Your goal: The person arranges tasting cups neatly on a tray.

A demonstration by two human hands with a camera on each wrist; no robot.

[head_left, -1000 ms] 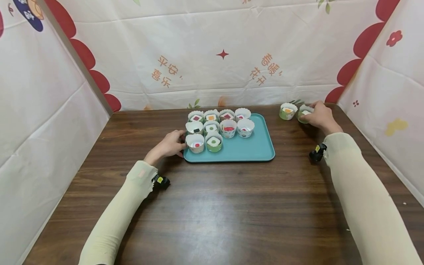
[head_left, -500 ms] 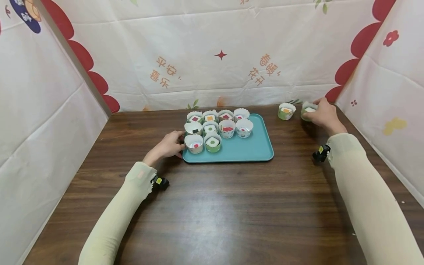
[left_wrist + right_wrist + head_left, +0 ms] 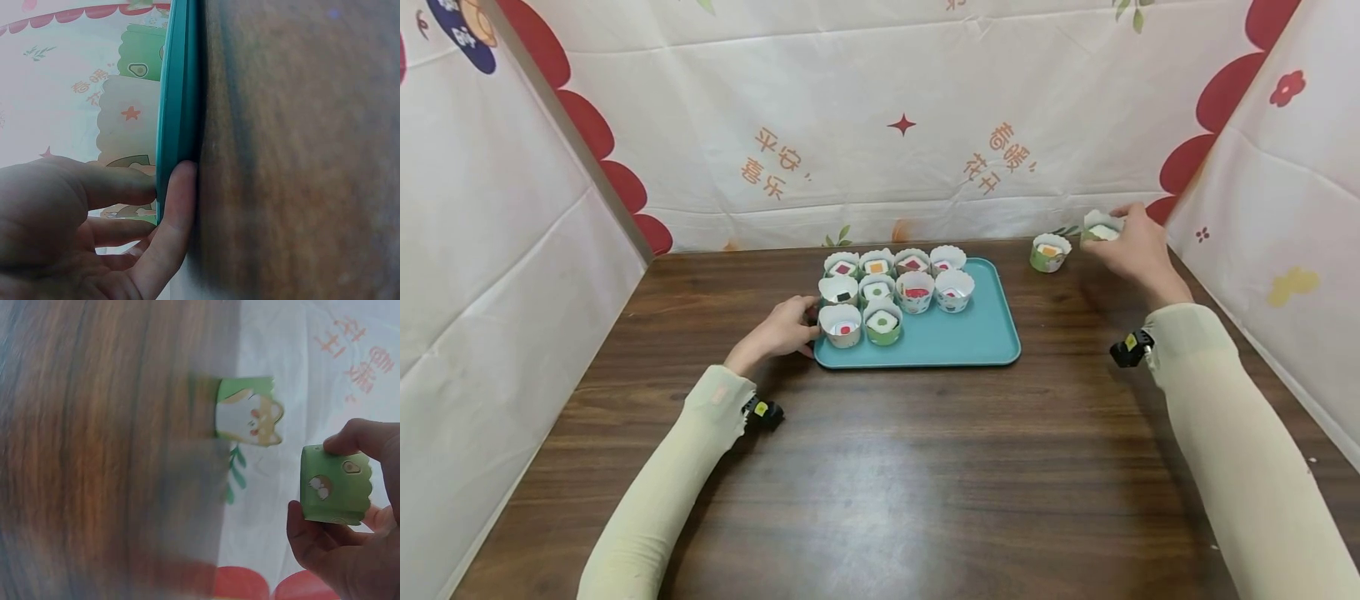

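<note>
My right hand [image 3: 1138, 254] pinches a green paper baking cup [image 3: 337, 487] by its sides, raised above the table at the far right. White contents show inside the cup in the head view. Beside it, a second green paper cup [image 3: 1049, 252] with a white and orange piece stands on the table; its side bears an animal print. My left hand [image 3: 784, 327] holds the left edge of a teal tray [image 3: 977, 333]. In the left wrist view, one digit lies along the tray's outer side while other fingers reach over the rim.
Several paper cups with coloured pieces stand in rows on the tray's left and middle, including a white-rimmed cup [image 3: 954, 290] and a green cup [image 3: 882, 322]. A printed white cloth [image 3: 850, 83] walls the back and sides of the wooden table [image 3: 880, 483].
My right hand has lifted the green paper cup off the table and moved it up and slightly right, away from the other cup. My left hand stays at the tray's edge.
</note>
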